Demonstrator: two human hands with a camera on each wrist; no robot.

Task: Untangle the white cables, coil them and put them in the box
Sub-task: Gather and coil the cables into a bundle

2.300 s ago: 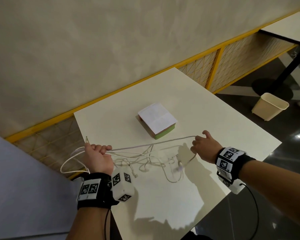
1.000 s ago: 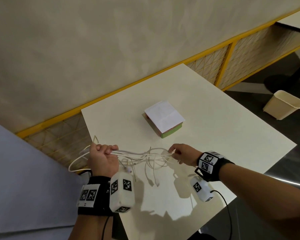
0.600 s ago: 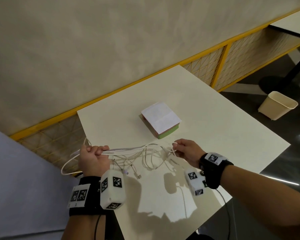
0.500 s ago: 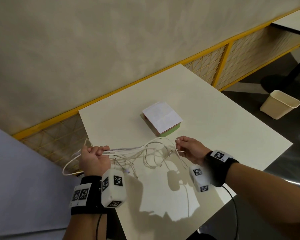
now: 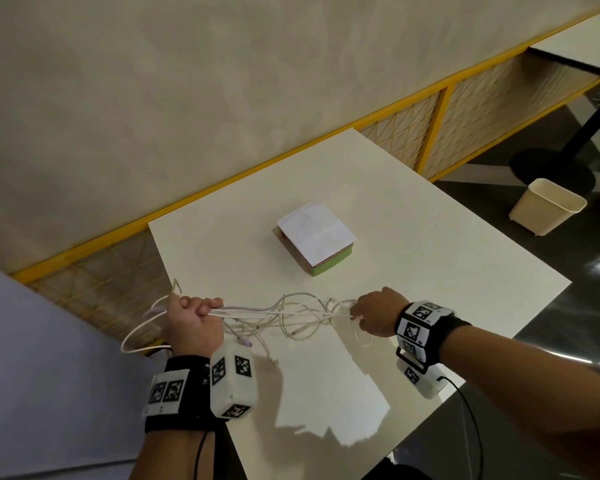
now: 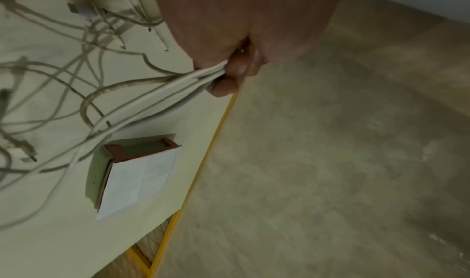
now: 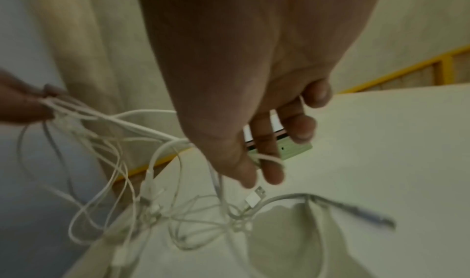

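Since the earliest frame, the right hand (image 5: 374,315) has travelled in from a wide stretch and now sits much closer to the left hand (image 5: 192,323), so the taut span of tangled thin white cables (image 5: 291,317) has gone slack and sags in loops toward the pale cream square table (image 5: 430,271). In the last half second that hand has turned more knuckles-up, with strands hooked over its fingers (image 7: 269,161).

Both hands hang above the near edge of the table, well apart. The left is fisted round a bundle of several strands, with loops trailing past the table's near left corner. The right hand's fingers are curled, one loop caught round a finger; a white USB plug (image 7: 255,197) dangles just below them. Between the hands the cables cross one another many times; which strand belongs to which cable cannot be told.

Toward the middle of the table sits the small green cardboard box (image 5: 329,265), a sheet of creased white paper (image 5: 316,233) lying over its top, nothing yet inside that I can see.

My reading: untangling is under way, the slack freeing loops to be picked apart. Coiling and boxing remain.
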